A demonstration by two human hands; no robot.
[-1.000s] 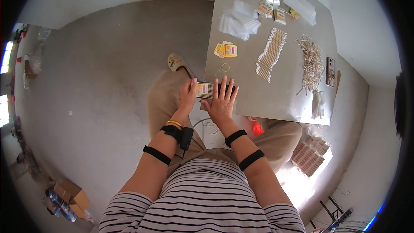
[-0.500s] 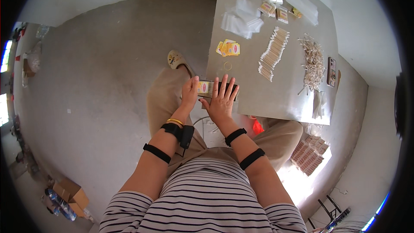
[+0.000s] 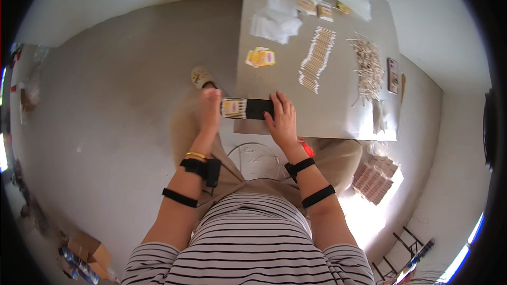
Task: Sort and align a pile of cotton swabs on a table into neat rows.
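Note:
A flat black tray (image 3: 259, 108) lies at the table's near left corner, its left end reaching past the edge. On its left half sit a row of cotton swabs (image 3: 242, 108) and a small yellow-and-white card (image 3: 231, 107). My right hand (image 3: 284, 124) is closed about the tray's right end, thumb on the near side and fingers on the far side. Beside the tray's left end is my left hand (image 3: 210, 111), upright and smeared by motion; its fingers cannot be made out.
On the table (image 3: 327, 119) lie loose yellow cards (image 3: 260, 57), clear plastic bags (image 3: 277, 25), a slanted row of swabs (image 3: 317, 59), a heap of swabs (image 3: 368, 68) and a phone (image 3: 392, 75). Filled packs (image 3: 325, 11) sit farther back. Stacked bundles (image 3: 376, 181) stand on the floor at right.
My right hand has slid from lying spread over the tray to its right end, uncovering the black surface. My left hand has come away from the card end. The whole view has shifted.

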